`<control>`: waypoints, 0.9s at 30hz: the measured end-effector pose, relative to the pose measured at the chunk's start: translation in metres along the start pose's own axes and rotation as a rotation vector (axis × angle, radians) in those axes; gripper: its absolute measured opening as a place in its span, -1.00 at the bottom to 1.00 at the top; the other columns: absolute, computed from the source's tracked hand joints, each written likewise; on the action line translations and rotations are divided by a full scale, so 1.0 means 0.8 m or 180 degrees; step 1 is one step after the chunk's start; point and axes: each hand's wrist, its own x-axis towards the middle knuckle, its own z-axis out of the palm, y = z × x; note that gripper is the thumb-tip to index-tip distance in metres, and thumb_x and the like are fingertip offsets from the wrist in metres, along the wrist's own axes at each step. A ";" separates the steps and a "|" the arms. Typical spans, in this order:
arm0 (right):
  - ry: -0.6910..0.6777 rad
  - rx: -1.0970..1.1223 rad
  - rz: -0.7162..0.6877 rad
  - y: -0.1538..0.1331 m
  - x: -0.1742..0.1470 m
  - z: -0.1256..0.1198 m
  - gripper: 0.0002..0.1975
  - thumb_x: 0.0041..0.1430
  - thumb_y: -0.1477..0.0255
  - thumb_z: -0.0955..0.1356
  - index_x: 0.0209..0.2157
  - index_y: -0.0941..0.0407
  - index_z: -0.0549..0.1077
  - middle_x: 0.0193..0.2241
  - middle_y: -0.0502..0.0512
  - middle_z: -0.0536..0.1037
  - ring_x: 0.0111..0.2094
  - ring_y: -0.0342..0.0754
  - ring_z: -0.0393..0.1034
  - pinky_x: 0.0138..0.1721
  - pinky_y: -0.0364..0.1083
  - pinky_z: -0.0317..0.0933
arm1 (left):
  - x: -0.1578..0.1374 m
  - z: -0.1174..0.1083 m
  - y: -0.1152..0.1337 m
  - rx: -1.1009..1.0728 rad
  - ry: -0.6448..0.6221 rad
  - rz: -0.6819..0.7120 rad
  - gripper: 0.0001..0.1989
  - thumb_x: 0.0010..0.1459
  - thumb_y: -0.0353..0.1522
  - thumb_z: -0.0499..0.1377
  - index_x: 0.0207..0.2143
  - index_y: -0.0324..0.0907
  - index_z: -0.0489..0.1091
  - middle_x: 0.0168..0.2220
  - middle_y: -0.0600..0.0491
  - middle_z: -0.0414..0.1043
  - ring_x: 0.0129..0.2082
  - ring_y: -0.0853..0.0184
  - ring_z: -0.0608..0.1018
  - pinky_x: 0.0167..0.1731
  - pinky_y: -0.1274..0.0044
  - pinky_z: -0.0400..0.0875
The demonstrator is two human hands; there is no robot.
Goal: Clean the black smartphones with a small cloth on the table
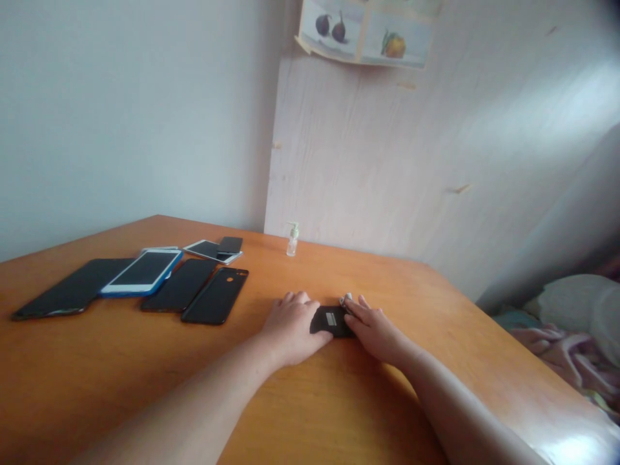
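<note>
A small black phone (330, 328) lies crosswise on the wooden table in front of me, with a pale label on its upward face. My left hand (292, 328) grips its left end, thumb along the near edge and fingers at the far side. At the right end, my right hand (376, 330) presses a crumpled white wipe (345, 299) against the phone under its fingertips. Most of the wipe is hidden by those fingers. Beyond the hands stands a clear pump bottle (291, 244), upright and apart from both.
On the left of the table (271, 413) lie a large black tablet (68, 289), a white phone in a blue case (143, 271), and several other phones, some overlapping. A black back cover (216, 297) is nearest my left hand. Walls border the far side; crumpled fabric (571, 355) lies beyond the right edge.
</note>
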 end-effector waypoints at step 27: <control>-0.0272 -0.0560 -0.0693 -0.049 -0.065 -0.019 -0.54 0.35 0.28 0.10 0.22 0.01 0.23 0.23 0.16 0.27 0.31 0.13 -0.03 0.26 0.36 -0.45 | -0.001 0.000 0.000 -0.0049 0.0042 -0.0047 -0.54 0.03 0.07 0.12 -0.19 -0.04 0.43 -0.15 -0.06 0.39 -0.09 0.06 0.40 -0.13 0.28 0.27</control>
